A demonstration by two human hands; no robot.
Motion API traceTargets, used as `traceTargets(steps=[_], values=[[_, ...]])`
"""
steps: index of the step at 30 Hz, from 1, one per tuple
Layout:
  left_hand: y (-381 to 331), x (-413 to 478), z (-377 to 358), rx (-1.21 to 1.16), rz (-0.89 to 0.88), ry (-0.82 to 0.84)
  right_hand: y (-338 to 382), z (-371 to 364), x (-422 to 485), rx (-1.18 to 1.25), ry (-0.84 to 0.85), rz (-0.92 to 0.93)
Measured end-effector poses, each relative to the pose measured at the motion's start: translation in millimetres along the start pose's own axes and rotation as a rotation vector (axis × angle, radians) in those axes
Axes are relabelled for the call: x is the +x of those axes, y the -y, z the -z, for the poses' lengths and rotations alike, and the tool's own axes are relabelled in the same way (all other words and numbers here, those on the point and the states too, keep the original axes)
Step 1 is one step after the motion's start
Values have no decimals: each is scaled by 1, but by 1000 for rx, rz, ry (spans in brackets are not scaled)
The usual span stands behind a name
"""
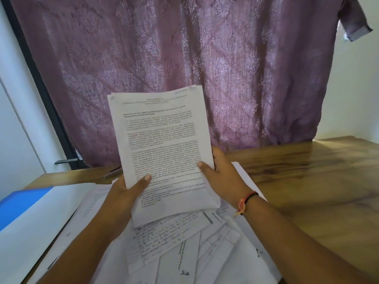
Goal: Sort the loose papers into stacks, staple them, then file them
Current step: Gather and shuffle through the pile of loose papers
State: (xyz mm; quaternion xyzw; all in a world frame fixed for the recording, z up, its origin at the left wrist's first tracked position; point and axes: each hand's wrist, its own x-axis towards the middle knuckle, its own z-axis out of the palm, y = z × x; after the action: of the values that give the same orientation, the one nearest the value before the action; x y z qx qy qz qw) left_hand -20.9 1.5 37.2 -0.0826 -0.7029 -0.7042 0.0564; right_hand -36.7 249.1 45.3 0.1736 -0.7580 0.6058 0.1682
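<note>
I hold a sheaf of printed papers upright above the table, text facing me. My left hand grips its lower left edge, thumb across the front. My right hand grips the lower right edge, thumb on the front and fingers behind. Under the sheaf, loose papers lie scattered over the table, some handwritten, some printed forms. A dark metal stapler lies at the back left, partly hidden behind the sheaf.
A blue file with white sheets on it lies at the left. The wooden table stretches right. A purple patterned curtain hangs behind the table, with a dark window frame at its left.
</note>
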Motion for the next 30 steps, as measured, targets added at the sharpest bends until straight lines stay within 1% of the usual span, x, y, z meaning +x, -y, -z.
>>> traceTargets(steps=[2,4,6,8,10,12,15,16,18,21,26,27,28,30], values=[[1,-1,-3,27,9,11,0,1,0,-29,11,-22],[4,-2,-3,26,18,4,-1,4,0,-139,32,-84],[7,-2,-3,37,28,-15,-4,7,0,-245,9,-161],[10,-3,-3,70,29,-24,-7,12,-1,-426,-26,-224],[14,-3,-2,83,42,-14,-10,18,0,-685,-4,-244],[18,-3,-3,86,80,2,-15,22,1,-820,112,-322],[19,-3,-4,92,123,5,-22,21,-1,-935,389,-525],[19,-3,-5,93,138,13,-24,20,-2,-983,447,-570],[19,-3,-5,102,165,27,-24,20,-2,-1051,507,-599],[18,-4,-3,124,185,23,-26,20,-2,-1074,544,-590],[20,1,-4,185,209,6,-33,25,2,-1053,543,-582],[22,3,-4,190,206,1,-34,27,3,-1043,502,-572],[22,5,-3,197,201,-4,-37,29,5,-1047,426,-555],[23,6,-3,222,204,-16,-46,37,8,-1087,221,-550]])
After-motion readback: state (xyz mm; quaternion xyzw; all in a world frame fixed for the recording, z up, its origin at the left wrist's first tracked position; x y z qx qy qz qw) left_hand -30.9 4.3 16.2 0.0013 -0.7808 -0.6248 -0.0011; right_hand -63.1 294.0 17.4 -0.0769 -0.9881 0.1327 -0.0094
